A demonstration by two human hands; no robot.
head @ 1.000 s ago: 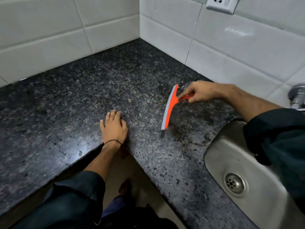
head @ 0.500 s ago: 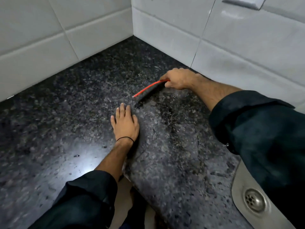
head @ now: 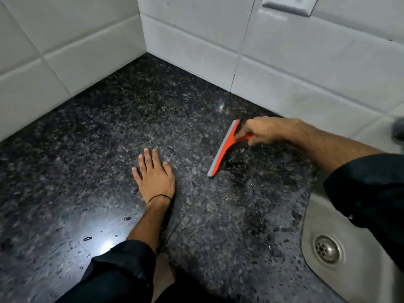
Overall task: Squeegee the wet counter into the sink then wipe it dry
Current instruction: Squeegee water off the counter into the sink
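Note:
An orange squeegee [head: 223, 147] with a grey rubber blade rests its edge on the dark speckled granite counter [head: 109, 132]. My right hand [head: 266, 130] grips its short handle from the right. Water streaks and a dark wet patch [head: 255, 193] lie between the blade and the steel sink [head: 341, 267] at the lower right, where the drain [head: 327, 249] shows. My left hand [head: 155, 176] lies flat on the counter, palm down, fingers together, to the left of the blade. Small droplets dot the counter at the lower left.
White tiled walls [head: 306, 68] meet in a corner behind the counter, with a wall socket [head: 288, 5] at the top. The counter's front edge cuts inward near my left forearm. A grey tap part [head: 399, 130] shows at the right edge.
My right hand has drawn the squeegee from near the back wall towards the sink, and the blade has turned to stand more lengthwise. My left hand has stayed flat on the counter.

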